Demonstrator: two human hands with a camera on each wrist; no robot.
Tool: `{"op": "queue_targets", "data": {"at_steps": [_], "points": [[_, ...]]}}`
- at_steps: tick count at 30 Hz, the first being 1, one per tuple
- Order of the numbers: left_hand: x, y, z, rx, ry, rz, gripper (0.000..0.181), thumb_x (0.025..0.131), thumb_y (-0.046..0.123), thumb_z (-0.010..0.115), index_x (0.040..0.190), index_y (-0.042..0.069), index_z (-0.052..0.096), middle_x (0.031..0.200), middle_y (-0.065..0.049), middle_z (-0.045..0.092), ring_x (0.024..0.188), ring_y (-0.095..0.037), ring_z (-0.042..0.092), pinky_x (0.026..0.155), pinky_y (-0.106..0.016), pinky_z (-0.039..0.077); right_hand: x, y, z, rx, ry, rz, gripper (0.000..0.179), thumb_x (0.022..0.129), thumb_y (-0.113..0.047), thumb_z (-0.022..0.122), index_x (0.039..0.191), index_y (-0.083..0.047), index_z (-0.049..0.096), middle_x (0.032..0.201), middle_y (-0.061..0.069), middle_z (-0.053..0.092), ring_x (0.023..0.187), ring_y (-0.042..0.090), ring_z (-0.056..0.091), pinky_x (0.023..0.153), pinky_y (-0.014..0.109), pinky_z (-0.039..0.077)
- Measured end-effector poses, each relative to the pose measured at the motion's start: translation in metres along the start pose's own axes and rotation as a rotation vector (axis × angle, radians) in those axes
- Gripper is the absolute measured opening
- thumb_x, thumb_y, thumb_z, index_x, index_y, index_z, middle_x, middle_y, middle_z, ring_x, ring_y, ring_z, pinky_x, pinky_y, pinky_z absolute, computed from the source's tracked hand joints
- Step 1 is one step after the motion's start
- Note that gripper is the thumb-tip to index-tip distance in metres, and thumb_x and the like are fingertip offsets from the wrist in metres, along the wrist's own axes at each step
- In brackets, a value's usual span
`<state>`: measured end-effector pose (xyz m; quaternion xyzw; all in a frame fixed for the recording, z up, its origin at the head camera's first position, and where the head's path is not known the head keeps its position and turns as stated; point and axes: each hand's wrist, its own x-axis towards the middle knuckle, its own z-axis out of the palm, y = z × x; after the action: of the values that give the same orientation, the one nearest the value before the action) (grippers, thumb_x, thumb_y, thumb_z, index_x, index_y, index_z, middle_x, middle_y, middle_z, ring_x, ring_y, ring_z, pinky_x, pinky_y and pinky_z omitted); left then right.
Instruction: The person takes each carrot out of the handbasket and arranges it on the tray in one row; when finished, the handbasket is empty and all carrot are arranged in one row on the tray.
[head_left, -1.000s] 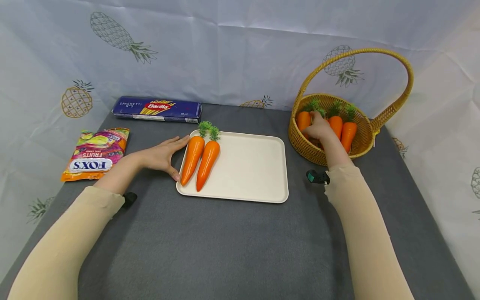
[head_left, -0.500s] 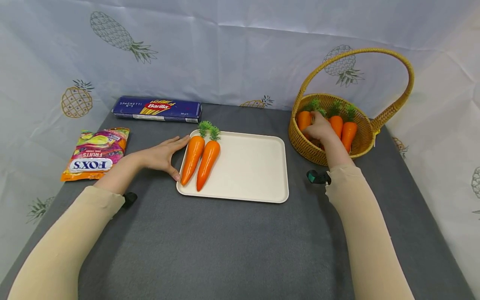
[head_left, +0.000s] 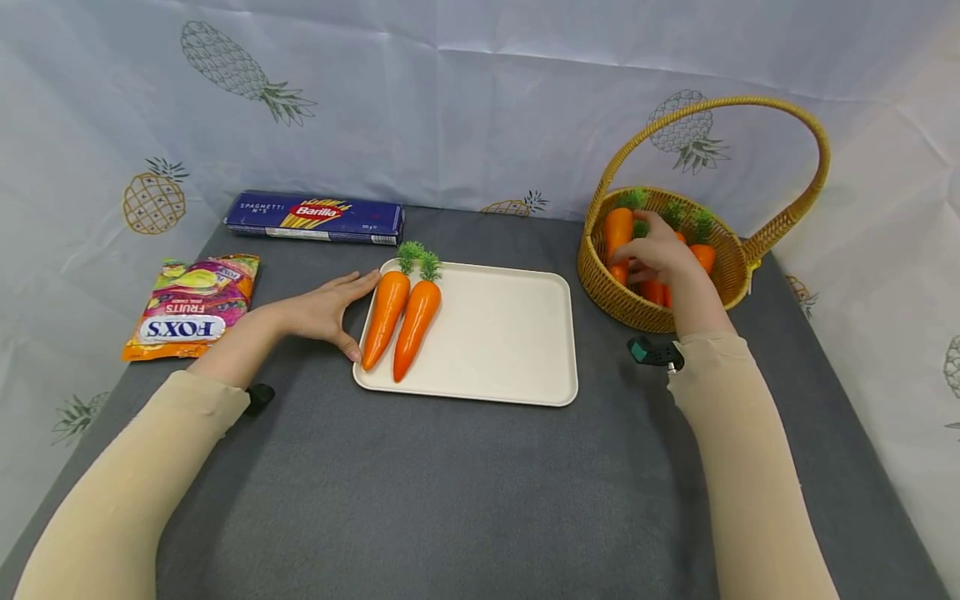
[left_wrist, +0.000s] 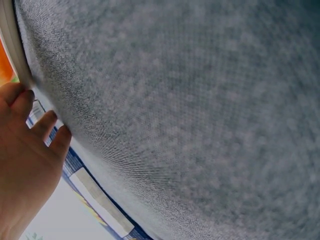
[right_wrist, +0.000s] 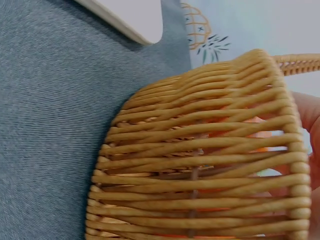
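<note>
My left hand (head_left: pixel 318 312), fingers spread, rests against the left rim of a cream tray (head_left: pixel 502 337). Side by side on the tray's left part lie two orange carrots (head_left: pixel 386 321) with green tops. In the head view my right hand (head_left: pixel 667 250) is inside the wicker basket (head_left: pixel 618 302), holding a carrot (head_left: pixel 619 229) at the basket's left side between thumb and fingers. Several other carrots (head_left: pixel 702 254) lie under and beyond it. Within the right wrist view, the basket's woven wall (right_wrist: pixel 200 150) hides most of the hand and the carrots.
A blue spaghetti box (head_left: pixel 315 218) lies behind the tray, near the back cloth. Left of my left hand is a candy bag (head_left: pixel 191 308). The basket's tall arched handle (head_left: pixel 738 102) rises over my right hand. Dark grey cloth (head_left: pixel 450 492) covers the table.
My right hand has shifted a little right inside the basket. The carrot at its thumb has moved slightly right and shows more of its length. My left hand and the tray stay put.
</note>
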<state>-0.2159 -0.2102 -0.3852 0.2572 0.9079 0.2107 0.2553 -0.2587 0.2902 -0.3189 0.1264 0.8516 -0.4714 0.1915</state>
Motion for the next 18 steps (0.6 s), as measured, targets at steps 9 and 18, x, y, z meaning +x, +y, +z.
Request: {"op": "queue_targets", "data": {"at_steps": [9, 18], "points": [[-0.001, 0.003, -0.002, -0.003, -0.007, 0.003, 0.137, 0.06, 0.051, 0.09, 0.16, 0.01, 0.005, 0.169, -0.015, 0.004, 0.153, -0.047, 0.0, 0.119, -0.071, 0.008, -0.01, -0.005, -0.009, 0.029, 0.021, -0.032, 0.103, 0.09, -0.017, 0.07, 0.16, -0.031, -0.004, 0.128, 0.006, 0.044, 0.073, 0.011, 0.06, 0.072, 0.031, 0.061], [-0.001, 0.002, -0.001, -0.001, -0.006, 0.008, 0.136, 0.061, 0.051, 0.09, 0.16, 0.01, 0.005, 0.169, -0.015, 0.003, 0.154, -0.047, -0.001, 0.119, -0.071, 0.008, -0.025, -0.006, -0.019, 0.16, 0.025, -0.072, 0.104, 0.09, -0.015, 0.071, 0.158, -0.039, -0.005, 0.104, -0.003, 0.052, 0.069, 0.008, 0.061, 0.072, 0.028, 0.06]]}}
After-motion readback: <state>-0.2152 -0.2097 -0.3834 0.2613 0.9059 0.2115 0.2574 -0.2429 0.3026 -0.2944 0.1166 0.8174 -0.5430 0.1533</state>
